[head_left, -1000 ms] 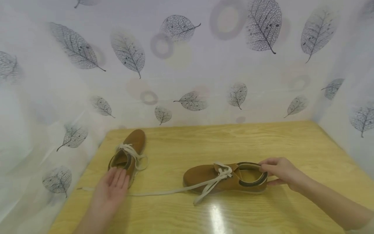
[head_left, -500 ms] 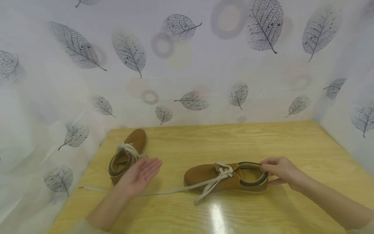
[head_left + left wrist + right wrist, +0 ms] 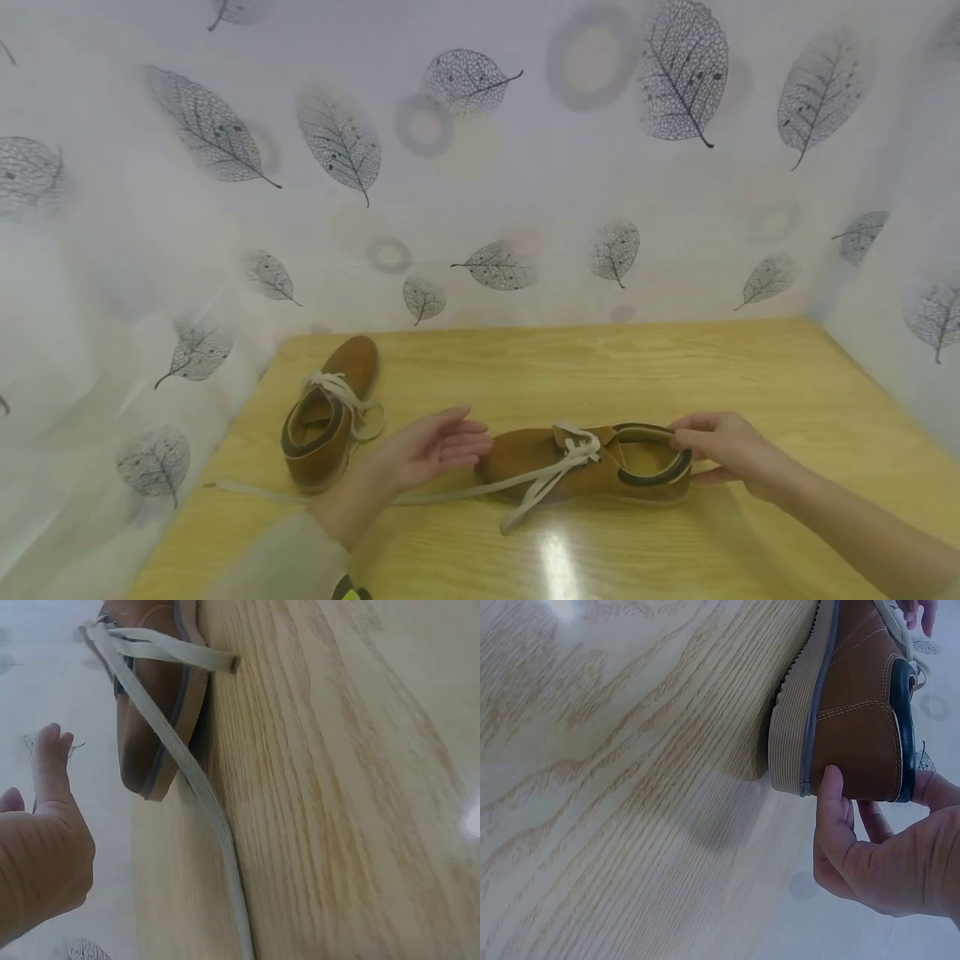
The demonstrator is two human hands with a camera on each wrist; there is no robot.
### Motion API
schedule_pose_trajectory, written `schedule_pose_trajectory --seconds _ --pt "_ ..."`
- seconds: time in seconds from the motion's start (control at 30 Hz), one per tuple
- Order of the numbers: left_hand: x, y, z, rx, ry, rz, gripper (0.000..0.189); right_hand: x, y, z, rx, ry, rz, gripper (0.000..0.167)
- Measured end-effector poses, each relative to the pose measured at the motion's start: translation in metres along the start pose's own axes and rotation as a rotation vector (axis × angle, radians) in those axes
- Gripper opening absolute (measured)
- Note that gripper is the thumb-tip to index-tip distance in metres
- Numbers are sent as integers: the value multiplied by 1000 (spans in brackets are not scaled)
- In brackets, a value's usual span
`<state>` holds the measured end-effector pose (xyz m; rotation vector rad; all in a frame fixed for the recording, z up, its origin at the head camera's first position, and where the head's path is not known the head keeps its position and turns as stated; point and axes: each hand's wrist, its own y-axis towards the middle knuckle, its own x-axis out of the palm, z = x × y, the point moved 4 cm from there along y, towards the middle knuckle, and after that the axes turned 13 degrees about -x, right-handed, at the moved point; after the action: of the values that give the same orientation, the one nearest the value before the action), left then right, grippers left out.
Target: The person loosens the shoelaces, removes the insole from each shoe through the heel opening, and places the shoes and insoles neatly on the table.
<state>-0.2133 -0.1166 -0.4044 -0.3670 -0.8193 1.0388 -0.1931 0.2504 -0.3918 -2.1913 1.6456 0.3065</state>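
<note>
A brown shoe with a dark collar (image 3: pixel 517 454) lies on the right half of the table, toe to the left. My right hand (image 3: pixel 727 454) grips it at the heel; fingers touch the back of the shoe (image 3: pixel 855 742) in the right wrist view. Its cream lace (image 3: pixel 196 780) is partly loose, with one long end running left across the wood. My left hand (image 3: pixel 438 452) has its fingers extended just by the toe; whether they touch it is unclear. The matching brown shoe (image 3: pixel 322 462) stands at the left, its laces (image 3: pixel 337 387) tied in a loop.
The wooden table (image 3: pixel 600 367) has a pale leaf-patterned sheet (image 3: pixel 525 167) rising behind it and at both sides. The long lace end passes beneath my left forearm and comes out at the table's left.
My left hand has moved right, from the left shoe to the toe of the right one. The right hand keeps hold of the heel, and both shoes stay in place.
</note>
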Motion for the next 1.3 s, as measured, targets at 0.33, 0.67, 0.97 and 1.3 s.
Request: schedule_pose_trajectory --seconds 0.33,0.67,0.97,1.3 --pt "44 45 3 -63 212 -20 47 -5 1 0 2 -17 -6 44" --pt "80 66 7 -116 342 -37 47 -5 3 1 7 -21 -12 43" --pt "87 77 6 -170 350 14 41 -2 5 2 17 -12 -9 42" --pt "112 77 9 -14 428 59 32 0 7 2 -8 -17 -14 43"
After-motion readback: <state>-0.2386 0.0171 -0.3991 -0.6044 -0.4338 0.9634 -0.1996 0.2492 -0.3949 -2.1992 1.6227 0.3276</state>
